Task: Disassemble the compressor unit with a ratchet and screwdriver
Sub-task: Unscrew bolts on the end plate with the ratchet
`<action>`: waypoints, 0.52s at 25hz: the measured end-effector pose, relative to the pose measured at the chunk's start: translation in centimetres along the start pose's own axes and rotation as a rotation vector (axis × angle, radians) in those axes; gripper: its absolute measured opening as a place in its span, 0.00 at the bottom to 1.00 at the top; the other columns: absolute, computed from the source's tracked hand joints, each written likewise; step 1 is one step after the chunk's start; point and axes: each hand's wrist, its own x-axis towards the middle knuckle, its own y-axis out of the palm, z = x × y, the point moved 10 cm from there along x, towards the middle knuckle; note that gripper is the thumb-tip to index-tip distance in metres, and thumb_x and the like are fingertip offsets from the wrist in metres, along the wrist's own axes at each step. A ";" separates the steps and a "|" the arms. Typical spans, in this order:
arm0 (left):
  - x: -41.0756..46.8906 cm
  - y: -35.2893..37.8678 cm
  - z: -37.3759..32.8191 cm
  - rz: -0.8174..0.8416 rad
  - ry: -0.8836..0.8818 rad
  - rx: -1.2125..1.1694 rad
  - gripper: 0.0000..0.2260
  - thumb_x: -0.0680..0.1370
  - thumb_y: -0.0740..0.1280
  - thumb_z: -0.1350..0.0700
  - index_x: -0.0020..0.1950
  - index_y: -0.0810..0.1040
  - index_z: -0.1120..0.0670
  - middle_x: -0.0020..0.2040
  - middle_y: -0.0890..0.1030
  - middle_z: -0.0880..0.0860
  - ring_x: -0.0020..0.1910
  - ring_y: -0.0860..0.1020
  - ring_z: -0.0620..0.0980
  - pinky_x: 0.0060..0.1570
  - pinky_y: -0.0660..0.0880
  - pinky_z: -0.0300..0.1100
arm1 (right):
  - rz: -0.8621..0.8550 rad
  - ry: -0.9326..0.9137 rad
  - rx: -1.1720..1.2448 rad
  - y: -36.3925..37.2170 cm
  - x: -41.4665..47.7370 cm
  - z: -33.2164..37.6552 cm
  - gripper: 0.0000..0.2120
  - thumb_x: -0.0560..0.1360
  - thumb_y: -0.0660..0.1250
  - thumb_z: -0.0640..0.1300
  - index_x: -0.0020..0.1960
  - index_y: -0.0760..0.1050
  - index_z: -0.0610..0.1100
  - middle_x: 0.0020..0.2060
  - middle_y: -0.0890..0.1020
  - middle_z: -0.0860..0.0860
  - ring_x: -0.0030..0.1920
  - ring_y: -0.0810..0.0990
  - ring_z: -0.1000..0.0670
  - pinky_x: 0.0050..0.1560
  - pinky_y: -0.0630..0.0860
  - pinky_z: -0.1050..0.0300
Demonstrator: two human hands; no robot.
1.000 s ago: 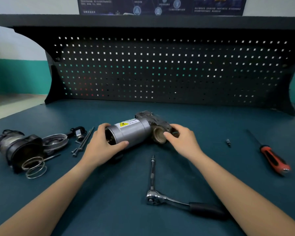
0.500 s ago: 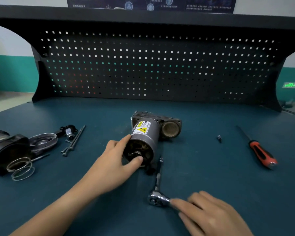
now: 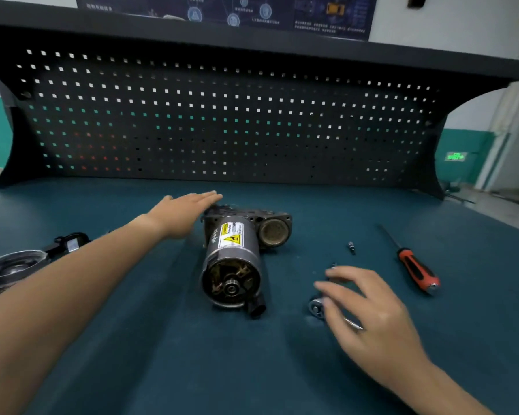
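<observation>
1. Head view: the compressor unit (image 3: 237, 253) lies on its side near the middle of the blue desk (image 3: 162, 354), its open round motor end turned toward the camera and a yellow warning label on top.
2. The left hand (image 3: 183, 214) reaches across to the unit's far left corner, flat, with fingers straight and together; the fingertips are at the rear housing, though contact is unclear.
3. The right hand (image 3: 372, 313) is blurred and sits over the ratchet (image 3: 316, 308), right of the unit, with fingers spread and loosely bent. I cannot tell whether it grips the handle.
4. The ratchet's round head shows just left of the fingers, and its extension tip pokes out beyond them.
5. A red-and-black screwdriver (image 3: 417, 269) lies on the desk farther right, apart from the hand, with a small bit (image 3: 351, 247) between it and the unit.
6. At the left edge lie a round metal cover (image 3: 12, 266) and a black part (image 3: 69, 242).
7. A black pegboard (image 3: 222, 130) stands behind the desk.
</observation>
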 end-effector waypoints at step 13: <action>1.3 0.4 3.1 0.030 -0.071 -0.121 0.20 0.74 0.63 0.60 0.65 0.71 0.50 0.62 0.76 0.49 0.59 0.74 0.51 0.56 0.72 0.48 | 0.386 -0.257 -0.308 9.6 4.1 10.2 0.26 0.72 0.57 0.65 0.62 0.76 0.52 0.60 0.78 0.59 0.60 0.76 0.60 0.66 0.60 0.36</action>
